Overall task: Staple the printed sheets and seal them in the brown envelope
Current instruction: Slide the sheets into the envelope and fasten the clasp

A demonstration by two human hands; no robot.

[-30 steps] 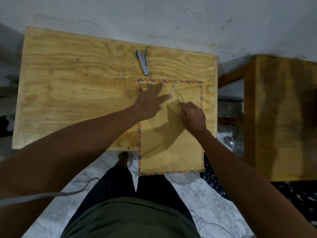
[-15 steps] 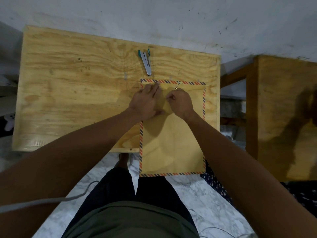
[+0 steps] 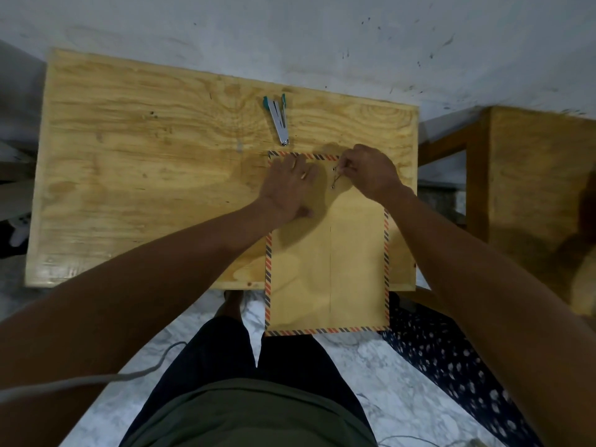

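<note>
Brown envelope (image 3: 325, 262) with striped red-blue border lies flat, centre-right of frame, top part on the wooden desk (image 3: 145, 175), lower end hanging past the desk's near edge over the marble floor (image 3: 371, 359). Left hand (image 3: 288, 187) lies flat on the envelope's upper-left corner, fingers straight and spread, pressing, nothing held. Right hand (image 3: 371, 175) at the envelope's top right, grip narrow: fingertips pinch a thin string (image 3: 337, 179) by the two small round closure buttons (image 3: 333, 170) on the flap area. Stapler (image 3: 279, 121), silver with teal ends, lies on the desk just above the envelope's top-left corner, apart from both hands. Printed sheets not visible; cannot tell if inside. Second wooden piece of furniture (image 3: 541, 195) at right edge. Grey cable (image 3: 96, 379) lower left.
</note>
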